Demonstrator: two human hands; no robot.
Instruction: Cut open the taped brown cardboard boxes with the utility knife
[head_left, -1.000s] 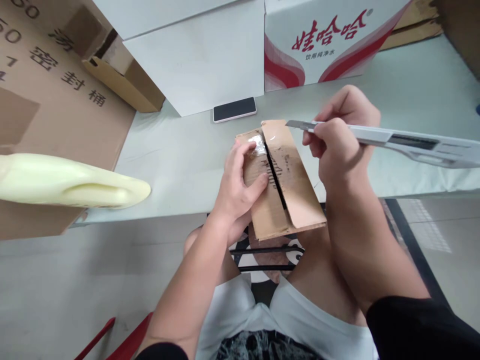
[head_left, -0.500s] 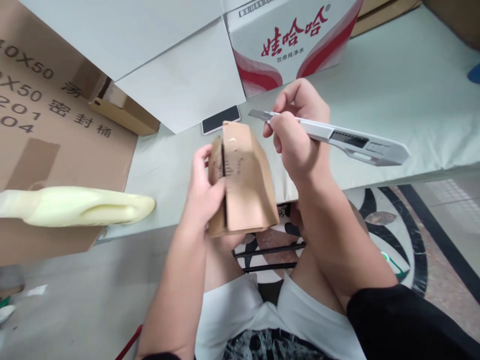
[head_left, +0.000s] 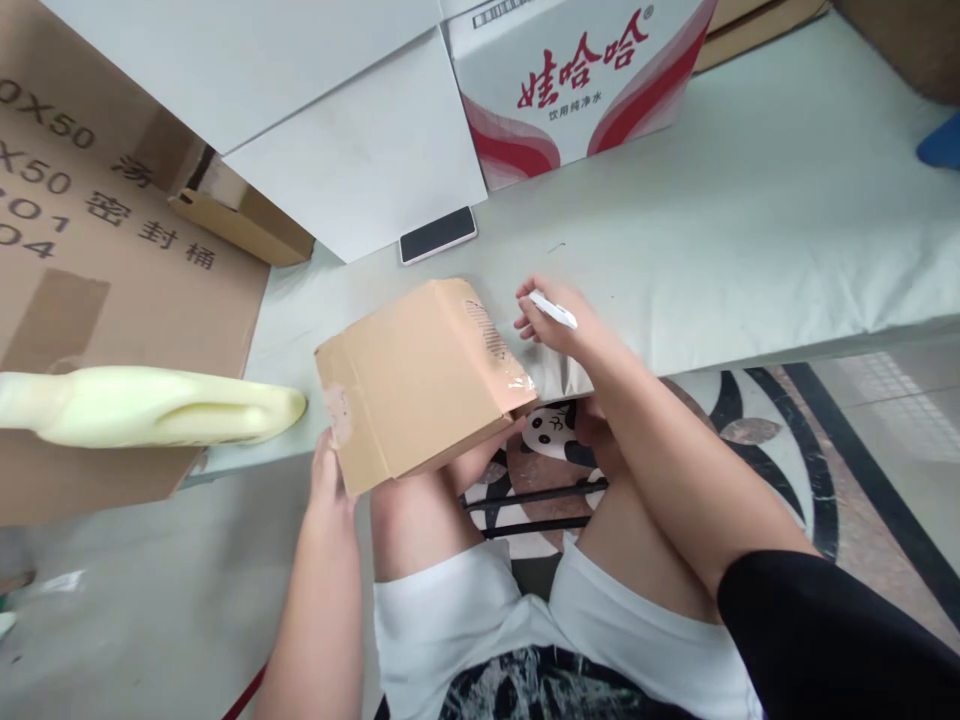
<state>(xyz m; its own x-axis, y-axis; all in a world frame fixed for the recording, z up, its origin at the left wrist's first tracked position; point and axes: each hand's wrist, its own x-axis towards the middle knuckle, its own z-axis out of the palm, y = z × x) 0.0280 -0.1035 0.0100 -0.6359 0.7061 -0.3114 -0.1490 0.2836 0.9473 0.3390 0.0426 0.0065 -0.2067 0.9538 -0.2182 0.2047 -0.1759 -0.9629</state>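
Observation:
A brown cardboard box [head_left: 412, 380] is tilted over the table's front edge and my lap, its broad face toward me. My left hand [head_left: 330, 468] grips its lower left edge, with the fingers partly hidden behind it. Clear tape and printed marks show at the box's right end. Just right of the box, my right hand [head_left: 553, 316] is closed round a white utility knife [head_left: 553, 309]. Only a short part of the knife shows, and its blade cannot be made out. The knife is apart from the box.
A pale yellow bottle [head_left: 165, 405] lies at the left before a large printed carton [head_left: 67, 230]. Behind the box are a phone [head_left: 438, 236], a white box [head_left: 360, 150] and a red-and-white water carton [head_left: 577, 90]. The table [head_left: 750, 250] has a pale cloth.
My left hand has turned the box so its broad face shows, and has moved left and down. My right hand has moved down and the knife has swung, now appearing foreshortened.

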